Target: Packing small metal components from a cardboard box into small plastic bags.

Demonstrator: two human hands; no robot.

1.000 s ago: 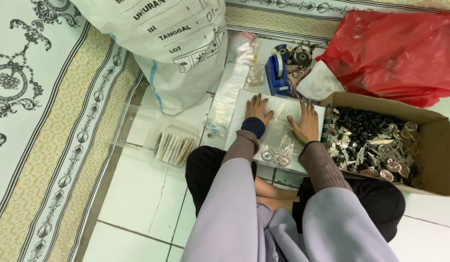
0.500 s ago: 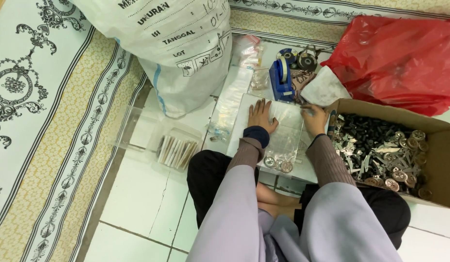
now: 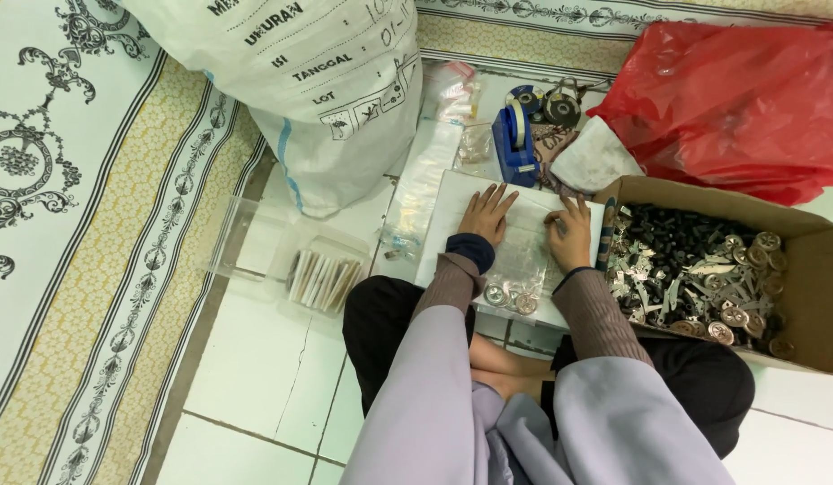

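Colours on the tiled floor: white, red, blue and metal grey

The sack (image 3: pixel 318 90) was white with black print and a blue stripe down its seam, while the plastic bag (image 3: pixel 740 108) was bright red and glossy. The tape dispenser (image 3: pixel 515 144) was deep blue, and the cardboard box (image 3: pixel 812 269) plain brown, filled with black and silvery-bronze metal parts (image 3: pixel 695 278). The rug (image 3: pixel 66 180) showed white ground with black scrollwork and a pale yellow lattice border. The clear pouch (image 3: pixel 515 260) held silver discs over a white board (image 3: pixel 443 224). Sleeves were lilac over brown ribbed cuffs; floor tiles (image 3: pixel 264 377) were white with grey grout.
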